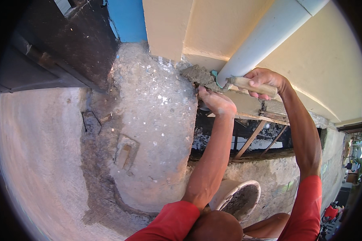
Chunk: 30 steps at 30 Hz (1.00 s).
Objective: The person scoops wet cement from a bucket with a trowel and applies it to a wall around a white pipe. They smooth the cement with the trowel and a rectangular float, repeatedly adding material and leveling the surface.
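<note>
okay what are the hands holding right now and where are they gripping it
The right hand grips a trowel by its wooden handle. The left hand holds nothing; its fingers press against the wet mortar at the base of the white pipe.

Outdoor building site, rough concrete ground (40, 160), cream wall (309, 52), drainpipe (265, 36), bucket of mortar (239, 197)

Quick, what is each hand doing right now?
Left hand: holds nothing that shows; its fingers press at the wet mortar by the pipe.
Right hand: closed around a wooden trowel handle.
</note>
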Each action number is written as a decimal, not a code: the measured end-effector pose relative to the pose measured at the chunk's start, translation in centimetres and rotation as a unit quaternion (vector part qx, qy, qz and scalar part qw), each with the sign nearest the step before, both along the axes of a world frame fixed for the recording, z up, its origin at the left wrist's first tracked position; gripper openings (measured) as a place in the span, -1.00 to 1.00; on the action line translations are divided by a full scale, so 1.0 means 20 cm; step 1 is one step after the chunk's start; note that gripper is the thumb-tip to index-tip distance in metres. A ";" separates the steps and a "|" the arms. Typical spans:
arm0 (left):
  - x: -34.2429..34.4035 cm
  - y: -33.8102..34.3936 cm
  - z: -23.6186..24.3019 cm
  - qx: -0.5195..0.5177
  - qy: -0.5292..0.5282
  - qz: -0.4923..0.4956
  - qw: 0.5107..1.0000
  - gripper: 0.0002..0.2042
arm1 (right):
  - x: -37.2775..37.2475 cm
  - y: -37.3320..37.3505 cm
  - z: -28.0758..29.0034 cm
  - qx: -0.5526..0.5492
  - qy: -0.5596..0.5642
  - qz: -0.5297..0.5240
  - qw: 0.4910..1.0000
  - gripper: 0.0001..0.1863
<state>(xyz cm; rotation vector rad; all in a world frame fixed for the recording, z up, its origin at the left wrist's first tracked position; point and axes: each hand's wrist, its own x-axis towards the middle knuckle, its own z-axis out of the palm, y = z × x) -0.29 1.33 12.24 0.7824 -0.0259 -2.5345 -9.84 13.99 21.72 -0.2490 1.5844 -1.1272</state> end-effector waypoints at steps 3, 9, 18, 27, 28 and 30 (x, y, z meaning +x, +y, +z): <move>0.00 0.01 0.00 0.010 -0.002 0.016 1.000 -0.37 | 0.06 -0.04 0.06 0.050 0.065 0.007 0.997 -0.51; 0.00 0.00 0.01 0.020 -0.001 -0.005 1.000 -0.35 | 0.02 -0.02 0.11 0.068 0.031 0.007 0.997 -0.51; 0.01 -0.01 0.00 0.009 0.039 -0.002 0.999 -0.32 | 0.02 -0.03 0.13 0.068 0.046 -0.018 0.996 -0.56; -0.02 -0.01 0.04 0.031 -0.007 -0.030 0.999 -0.26 | 0.10 0.00 0.25 0.054 0.120 -0.028 0.991 -0.55; -0.01 -0.01 0.06 0.029 -0.002 -0.035 0.999 -0.25 | 0.13 0.02 0.27 0.053 0.125 -0.024 0.990 -0.55; 0.01 -0.06 0.09 0.030 -0.013 -0.055 0.998 -0.24 | 0.21 0.04 0.31 0.044 0.134 -0.013 0.990 -0.55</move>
